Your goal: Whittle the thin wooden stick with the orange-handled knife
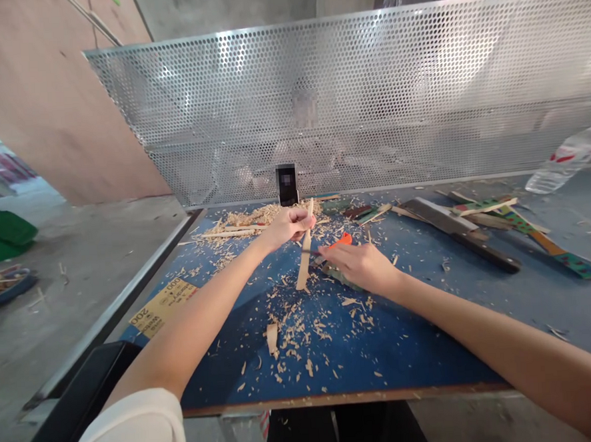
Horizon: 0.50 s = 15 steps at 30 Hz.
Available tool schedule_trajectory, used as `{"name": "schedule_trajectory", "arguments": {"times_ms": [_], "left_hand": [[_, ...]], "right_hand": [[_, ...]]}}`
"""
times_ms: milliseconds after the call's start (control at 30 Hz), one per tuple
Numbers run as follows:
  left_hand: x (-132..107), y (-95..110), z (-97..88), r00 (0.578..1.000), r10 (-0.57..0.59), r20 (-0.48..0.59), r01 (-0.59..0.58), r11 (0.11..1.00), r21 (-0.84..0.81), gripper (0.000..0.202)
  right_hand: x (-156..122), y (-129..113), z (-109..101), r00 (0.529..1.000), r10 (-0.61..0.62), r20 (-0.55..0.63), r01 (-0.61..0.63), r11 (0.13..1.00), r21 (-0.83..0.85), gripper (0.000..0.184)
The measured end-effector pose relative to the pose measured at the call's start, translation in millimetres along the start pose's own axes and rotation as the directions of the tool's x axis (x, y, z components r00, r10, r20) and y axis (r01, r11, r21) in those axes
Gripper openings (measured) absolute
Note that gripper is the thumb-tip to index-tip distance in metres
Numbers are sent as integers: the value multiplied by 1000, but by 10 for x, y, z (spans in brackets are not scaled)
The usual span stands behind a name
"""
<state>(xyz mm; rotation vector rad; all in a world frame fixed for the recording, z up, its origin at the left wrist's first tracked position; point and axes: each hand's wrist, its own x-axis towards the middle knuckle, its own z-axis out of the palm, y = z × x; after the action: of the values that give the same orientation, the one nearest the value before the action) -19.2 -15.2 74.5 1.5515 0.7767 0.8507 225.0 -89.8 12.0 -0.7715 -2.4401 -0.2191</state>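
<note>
My left hand is closed on the upper part of a thin, pale wooden strip, which slants down toward me. In my closed right hand is a small knife; its dark narrow blade lies across the strip, and its handle is hidden by my fingers. An orange tool shows just beyond my right hand, partly covered by it. Wood shavings are scattered over the blue tabletop below the strip.
At right lie a cleaver, several painted wooden strips and a plastic bottle. A phone stands against the perforated metal screen. Sandpaper lies under my left forearm. A black armrest borders the table's left edge.
</note>
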Motion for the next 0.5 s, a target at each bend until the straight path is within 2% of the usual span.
{"name": "schedule_trajectory", "arguments": {"times_ms": [67, 167, 233, 333, 433, 500], "left_hand": [[-4, -13, -1, 1000, 15, 4, -15, 1000, 8, 30], [-29, 18, 11, 997, 76, 29, -77, 996, 38, 32], [-51, 69, 12, 994, 110, 7, -110, 993, 36, 33], [-68, 127, -24, 992, 115, -45, -113, 993, 40, 32], [-61, 109, -92, 991, 123, -55, -117, 989, 90, 31], [-51, 73, -123, 987, 135, -84, -126, 987, 102, 33]], "right_hand": [[9, -2, -16, 1000, 7, -7, -7, 1000, -1, 36], [11, -43, -27, 977, -182, 107, 181, 983, 25, 33], [11, -75, -15, 961, -241, 138, 244, 970, -8, 31], [21, -97, 12, 973, -207, 99, 213, 976, -47, 30], [34, -95, 19, 976, -202, 80, 201, 979, 23, 31], [43, -88, 5, 986, -155, 53, 152, 987, 53, 33]]}}
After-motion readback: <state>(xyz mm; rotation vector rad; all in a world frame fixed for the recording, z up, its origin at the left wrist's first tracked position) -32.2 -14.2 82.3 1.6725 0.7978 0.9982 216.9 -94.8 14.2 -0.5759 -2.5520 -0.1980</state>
